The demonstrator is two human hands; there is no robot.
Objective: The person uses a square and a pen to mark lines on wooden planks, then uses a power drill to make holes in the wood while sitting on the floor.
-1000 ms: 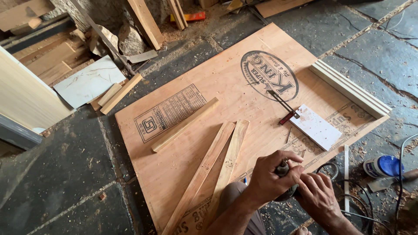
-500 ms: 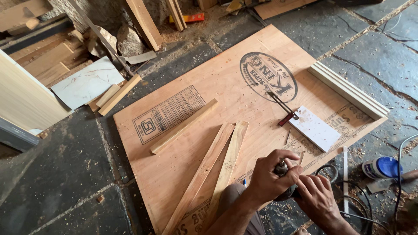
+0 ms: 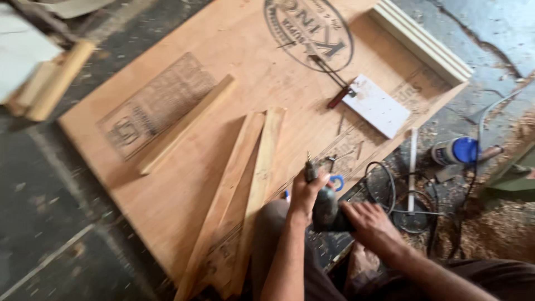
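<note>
Both my hands hold a dark power drill (image 3: 325, 207) over the near edge of a large plywood sheet (image 3: 239, 61) on the floor. My left hand (image 3: 305, 192) wraps the front of the drill near the chuck, whose bit points up and away. My right hand (image 3: 369, 222) grips the rear of its body. Two long wooden strips (image 3: 245, 184) lie side by side just left of my hands. A third strip (image 3: 186, 125) lies further left on the sheet.
A small white board (image 3: 377, 106) and a red-handled tool (image 3: 337, 96) rest on the sheet's right part. White moulding (image 3: 421, 39) lies along its far right edge. Coiled cable (image 3: 390, 195), a blue-capped bottle (image 3: 454, 150) and sawdust (image 3: 501, 223) are on the floor at right.
The view has moved closer and lower over the sheet. My hands have lifted the drill higher, with its bit now pointing upward; the image is blurred by motion.
</note>
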